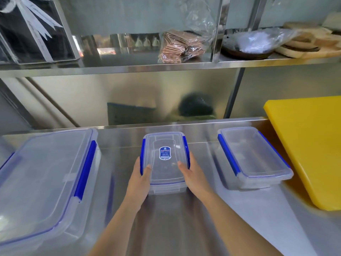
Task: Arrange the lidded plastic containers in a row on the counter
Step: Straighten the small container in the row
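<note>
Three clear lidded plastic containers with blue clips stand on the steel counter (175,222). The small container (165,150), with a blue label on its lid, is in the middle. My left hand (141,179) grips its near left side and my right hand (191,175) grips its near right side, thumbs on the lid. A large container (42,178) sits at the left. A medium container (252,156) sits at the right, turned slightly askew.
A thick yellow cutting board (310,145) lies at the right, close beside the medium container. Above the counter a steel shelf (129,67) carries a bag of brown packets (180,46), a plastic-wrapped dish (254,43) and wooden boards.
</note>
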Motion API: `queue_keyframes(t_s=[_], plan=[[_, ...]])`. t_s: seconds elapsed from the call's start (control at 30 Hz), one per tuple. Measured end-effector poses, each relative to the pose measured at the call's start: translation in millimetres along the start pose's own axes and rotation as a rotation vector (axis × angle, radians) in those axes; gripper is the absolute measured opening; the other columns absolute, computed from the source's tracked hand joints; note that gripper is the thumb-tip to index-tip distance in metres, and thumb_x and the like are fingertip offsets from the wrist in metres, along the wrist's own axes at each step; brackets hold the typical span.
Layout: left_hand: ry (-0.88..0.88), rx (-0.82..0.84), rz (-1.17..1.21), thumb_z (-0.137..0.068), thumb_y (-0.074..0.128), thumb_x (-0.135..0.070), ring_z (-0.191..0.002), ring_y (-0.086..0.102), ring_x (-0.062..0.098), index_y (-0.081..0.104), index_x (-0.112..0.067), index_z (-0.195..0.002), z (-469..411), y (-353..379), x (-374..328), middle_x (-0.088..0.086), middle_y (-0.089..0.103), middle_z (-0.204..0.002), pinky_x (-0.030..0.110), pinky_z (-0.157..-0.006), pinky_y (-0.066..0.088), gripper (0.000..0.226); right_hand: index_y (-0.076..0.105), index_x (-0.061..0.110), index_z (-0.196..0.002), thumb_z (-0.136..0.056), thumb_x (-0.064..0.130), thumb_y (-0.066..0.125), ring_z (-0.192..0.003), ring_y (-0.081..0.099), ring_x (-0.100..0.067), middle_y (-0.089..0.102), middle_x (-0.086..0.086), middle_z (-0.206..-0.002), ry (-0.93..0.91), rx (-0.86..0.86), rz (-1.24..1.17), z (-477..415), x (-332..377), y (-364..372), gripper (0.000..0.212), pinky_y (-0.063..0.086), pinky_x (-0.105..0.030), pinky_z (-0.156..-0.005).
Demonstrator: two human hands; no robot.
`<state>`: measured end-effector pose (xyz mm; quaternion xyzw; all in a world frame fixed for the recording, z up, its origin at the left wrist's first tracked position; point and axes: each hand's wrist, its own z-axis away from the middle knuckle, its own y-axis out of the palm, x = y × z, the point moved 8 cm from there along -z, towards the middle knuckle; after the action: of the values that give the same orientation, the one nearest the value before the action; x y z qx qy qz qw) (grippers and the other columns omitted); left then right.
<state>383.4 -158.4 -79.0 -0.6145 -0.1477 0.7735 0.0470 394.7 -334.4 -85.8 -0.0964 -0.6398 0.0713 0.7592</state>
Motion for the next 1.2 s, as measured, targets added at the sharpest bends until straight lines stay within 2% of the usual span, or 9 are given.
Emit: queue_keyframes(t_s=[0.2,0.3,0.4,0.5,0.57,0.7,0.8,1.0,1.2], plan=[[-0.023,0.025,-0.071,-0.096,0.042,-0.036,-0.092,0.059,0.008,0.036,-0.032,-0.126,2,-1,-3,-0.010,0.057,-0.108,0.020,-0.071,0.051,0.032,0.028,0.028,-0.142,-0.093,0.045,0.045,-0.116,0.056,-0.018,0.051,-0.001,-0.135,0.027,-0.001,0.150,-3,-3,1,0.054,0.053,-0.032,-0.090],[-0.019,0.024,-0.233,-0.092,0.045,-0.047,-0.133,0.043,0.025,0.026,-0.021,-0.145,13,-16,-22,0.003,0.040,-0.147,0.041,-0.106,0.041,0.062,0.026,0.019,-0.144,-0.092,0.051,0.041,-0.123,0.050,-0.023,0.045,-0.004,-0.139,-0.016,-0.160,0.483,7,24,-16,0.063,0.048,-0.038,-0.099],[0.178,-0.167,-0.343,-0.090,0.049,-0.045,-0.139,0.034,0.022,0.030,-0.021,-0.146,32,-75,-68,0.000,0.035,-0.153,0.040,-0.111,0.028,0.064,0.040,0.016,-0.134,-0.093,0.045,0.045,-0.116,0.052,-0.020,0.053,-0.004,-0.131,-0.267,-0.356,0.461,31,84,-13,0.051,0.048,-0.036,-0.097],[0.246,-0.414,-0.502,-0.092,0.052,-0.035,-0.122,0.051,0.032,0.050,-0.012,-0.133,40,-178,-86,0.010,0.054,-0.137,0.044,-0.105,0.035,0.047,0.043,0.013,-0.134,-0.094,0.039,0.046,-0.120,0.048,-0.021,0.052,-0.004,-0.134,-0.367,-0.148,0.429,49,115,50,0.048,0.041,-0.031,-0.097],[0.063,-0.533,-0.592,-0.091,0.053,-0.039,-0.118,0.052,0.041,0.050,-0.009,-0.129,33,-255,-58,0.017,0.056,-0.133,0.049,-0.102,0.036,0.049,0.033,0.017,-0.143,-0.093,0.044,0.048,-0.134,0.038,-0.018,0.039,-0.001,-0.148,-0.275,0.070,0.293,57,114,105,0.059,0.033,-0.033,-0.108],[-0.282,-0.499,-0.547,-0.081,0.056,-0.058,-0.106,0.056,0.049,0.051,-0.006,-0.121,31,-341,32,0.034,0.060,-0.116,0.054,-0.094,0.040,0.066,0.008,0.024,-0.151,-0.084,0.056,0.055,-0.146,0.019,-0.020,0.014,0.000,-0.160,0.029,0.330,0.020,66,92,196,0.087,0.025,-0.041,-0.116],[-0.307,-0.484,-0.430,-0.083,0.058,-0.055,-0.107,0.054,0.044,0.048,-0.011,-0.128,38,-353,53,0.026,0.059,-0.117,0.052,-0.099,0.038,0.064,0.000,0.023,-0.151,-0.082,0.056,0.058,-0.147,0.017,-0.022,0.010,0.000,-0.161,0.117,0.344,-0.064,69,83,232,0.095,0.024,-0.044,-0.117],[-0.216,-0.414,-0.364,-0.086,0.056,-0.048,-0.082,0.066,0.041,0.051,-0.030,-0.117,46,-339,43,0.009,0.058,-0.087,0.045,-0.068,0.054,0.036,0.004,0.030,-0.150,-0.086,0.045,0.053,-0.143,0.027,-0.021,0.021,0.002,-0.159,0.067,0.320,-0.105,85,83,256,0.082,0.026,-0.045,-0.117],[-0.222,-0.348,-0.361,-0.084,0.056,-0.053,-0.086,0.065,0.035,0.051,-0.027,-0.120,50,-322,59,0.007,0.060,-0.108,0.051,-0.085,0.053,0.044,0.000,0.031,-0.150,-0.094,0.035,0.048,-0.143,0.026,-0.021,0.016,0.004,-0.159,0.120,0.284,-0.122,99,67,238,0.074,0.031,-0.041,-0.114]])
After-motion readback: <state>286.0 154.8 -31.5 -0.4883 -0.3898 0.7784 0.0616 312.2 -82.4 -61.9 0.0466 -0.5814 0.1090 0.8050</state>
